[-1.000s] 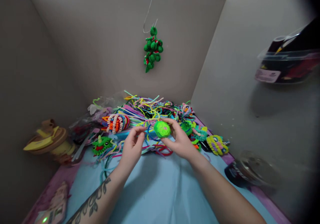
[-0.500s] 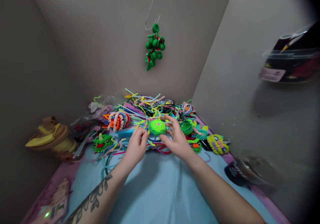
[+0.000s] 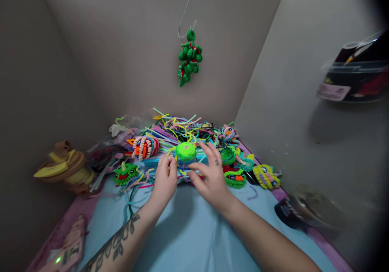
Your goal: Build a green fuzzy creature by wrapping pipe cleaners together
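Observation:
A bright green round pipe-cleaner piece with a pink centre [image 3: 185,151] is held just above the pile of coloured pipe cleaners [image 3: 179,131]. My left hand [image 3: 165,179] pinches it at its lower left edge, fingers closed. To the right of the piece is my right hand [image 3: 209,175], palm down, its fingers spread and stretched toward it, with nothing in them. Both forearms reach in over the light blue cloth [image 3: 194,231].
Finished pipe-cleaner figures lie around: a striped one [image 3: 144,147], a green creature [image 3: 124,173], a green ring [image 3: 234,179], a yellow-purple one [image 3: 266,176]. A green ornament [image 3: 189,57] hangs on the back wall. A brown-yellow object [image 3: 65,168] stands left, a dark round container [image 3: 304,211] right.
The green piece has moved left and slightly away. My right hand has let go of it and spread its fingers, while my left hand has closed on its edge.

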{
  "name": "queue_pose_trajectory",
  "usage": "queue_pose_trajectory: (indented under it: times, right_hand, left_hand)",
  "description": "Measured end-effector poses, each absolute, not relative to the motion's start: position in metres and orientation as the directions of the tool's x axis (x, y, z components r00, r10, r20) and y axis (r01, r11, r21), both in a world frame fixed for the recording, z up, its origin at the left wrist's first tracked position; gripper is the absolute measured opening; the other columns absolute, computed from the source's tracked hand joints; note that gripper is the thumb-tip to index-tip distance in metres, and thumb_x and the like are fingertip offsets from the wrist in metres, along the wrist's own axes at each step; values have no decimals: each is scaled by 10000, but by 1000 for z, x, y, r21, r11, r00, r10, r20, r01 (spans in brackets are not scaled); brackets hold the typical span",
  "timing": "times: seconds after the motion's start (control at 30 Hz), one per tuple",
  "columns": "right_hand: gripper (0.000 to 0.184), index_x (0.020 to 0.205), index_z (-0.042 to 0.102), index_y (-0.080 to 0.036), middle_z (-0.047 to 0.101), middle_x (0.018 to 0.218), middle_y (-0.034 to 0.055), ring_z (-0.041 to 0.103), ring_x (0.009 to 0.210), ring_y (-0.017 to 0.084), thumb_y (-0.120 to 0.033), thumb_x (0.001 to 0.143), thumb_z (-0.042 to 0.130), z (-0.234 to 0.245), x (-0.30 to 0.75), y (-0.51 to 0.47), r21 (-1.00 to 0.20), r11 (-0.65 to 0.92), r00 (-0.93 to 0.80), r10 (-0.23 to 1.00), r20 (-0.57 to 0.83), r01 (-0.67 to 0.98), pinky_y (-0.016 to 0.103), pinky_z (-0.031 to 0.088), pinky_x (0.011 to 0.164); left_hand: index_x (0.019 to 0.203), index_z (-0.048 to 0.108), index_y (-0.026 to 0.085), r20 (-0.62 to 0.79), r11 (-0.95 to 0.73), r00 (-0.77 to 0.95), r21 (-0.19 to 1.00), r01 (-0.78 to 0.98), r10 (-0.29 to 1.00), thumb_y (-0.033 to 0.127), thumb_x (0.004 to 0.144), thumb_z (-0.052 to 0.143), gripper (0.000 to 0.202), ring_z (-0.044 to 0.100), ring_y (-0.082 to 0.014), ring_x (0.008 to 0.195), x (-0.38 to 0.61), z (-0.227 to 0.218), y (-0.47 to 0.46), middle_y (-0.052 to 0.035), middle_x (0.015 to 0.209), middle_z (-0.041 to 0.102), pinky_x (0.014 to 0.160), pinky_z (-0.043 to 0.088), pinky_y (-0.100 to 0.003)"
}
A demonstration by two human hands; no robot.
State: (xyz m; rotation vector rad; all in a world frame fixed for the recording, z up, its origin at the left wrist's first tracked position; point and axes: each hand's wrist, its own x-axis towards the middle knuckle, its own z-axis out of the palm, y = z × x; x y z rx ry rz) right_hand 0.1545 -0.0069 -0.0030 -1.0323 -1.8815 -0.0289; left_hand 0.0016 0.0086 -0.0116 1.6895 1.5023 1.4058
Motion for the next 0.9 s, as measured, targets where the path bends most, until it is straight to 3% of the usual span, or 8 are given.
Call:
queue_pose_trajectory:
  times: [0.1,0.2,0.33,0.43,0.53,0.7,0.9]
  right_hand:
    - [102,865,698,-214,282,1501,70,150,1421,328,-230,820,607,-8,151,-3,-436,626,-227,704,673,647,549,244,1115]
    - [121,738,692,-204,309,1485,58,172,1413,326,-233,817,606,-12,154,3,-484,606,-201,731,652,631,552,238,1113]
    - [117,696,699,-214,324,1471,44,181,1401,327,-239,788,631,-10,161,8,-463,605,-176,710,682,647,555,206,1120]
    - [121,688,703,-217,349,1450,47,204,1392,323,-225,783,628,-7,164,9,-443,620,-202,700,685,648,544,211,1119]
    - [144,655,697,-209,367,1433,52,227,1382,320,-201,776,620,-5,164,9,-425,652,-251,687,682,628,529,232,1113]
    - [149,638,691,-197,364,1430,60,241,1375,334,-184,766,614,-5,167,11,-390,687,-328,671,665,613,533,248,1103]
    - [141,628,684,-188,335,1461,66,208,1386,362,-174,754,620,-1,175,12,-303,678,-414,679,606,669,552,258,1081]
  left_hand:
    - [785,540,185,325,-284,-98,912,295,941,336,892,433,214,496,-189,816,4,-15,7,-35,817,539,776,394,-308]
    - [828,581,178,221,-217,-44,972,91,974,368,859,517,203,512,-184,872,6,-16,7,-34,860,580,821,392,-300]
    - [860,649,170,-84,110,108,959,-260,991,408,753,669,262,540,-169,853,5,-7,5,-36,893,634,730,406,-260]
    - [888,681,168,-197,273,221,876,-398,955,404,658,754,337,551,-174,858,4,-1,4,-48,929,649,713,421,-259]
    - [882,684,170,-144,200,175,906,-373,974,413,647,760,347,548,-188,899,2,-2,6,-53,952,651,762,421,-274]
    - [822,643,157,37,-34,16,987,-158,999,461,715,685,324,522,-200,940,-2,-10,14,-66,987,637,822,400,-293]
    - [814,604,161,59,-59,-40,998,-14,997,467,742,637,316,453,-133,691,-15,0,17,-1,754,560,613,350,-233]
